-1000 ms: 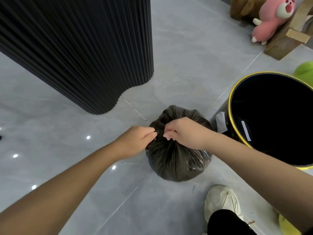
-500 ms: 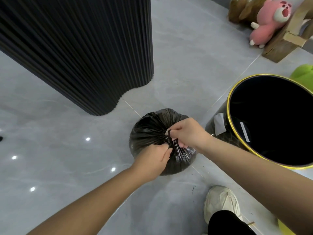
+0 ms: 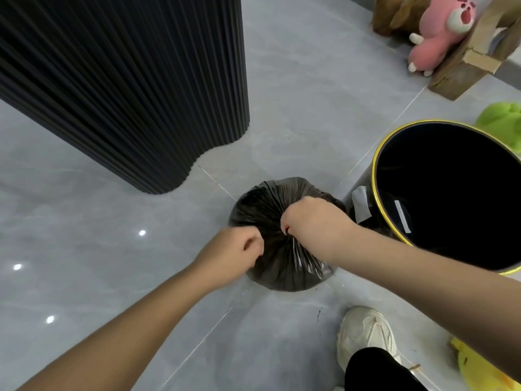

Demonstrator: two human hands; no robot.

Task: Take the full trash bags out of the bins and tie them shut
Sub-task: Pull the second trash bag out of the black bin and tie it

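Observation:
A full black trash bag (image 3: 262, 204) sits on the grey tiled floor, its top gathered into a bunch at the middle. My right hand (image 3: 313, 221) is clenched on the gathered neck from the right. My left hand (image 3: 234, 251) grips the bag's plastic at its left side, fingers curled. To the right stands a round black bin (image 3: 377, 176) with a yellow rim, its inside dark and its contents not visible.
A tall black ribbed column (image 3: 135, 88) rises at the left. A pink plush toy (image 3: 439, 35) and cardboard pieces (image 3: 465, 66) lie at the back right, a green plush (image 3: 501, 119) behind the bin. My white shoe (image 3: 366, 331) and a yellow object (image 3: 479, 371) are lower right.
The hands have shifted on the bag's neck: the left hand moved from below the knot out to the left, the right hand stays clenched on the gathered top. The bag has moved slightly right.

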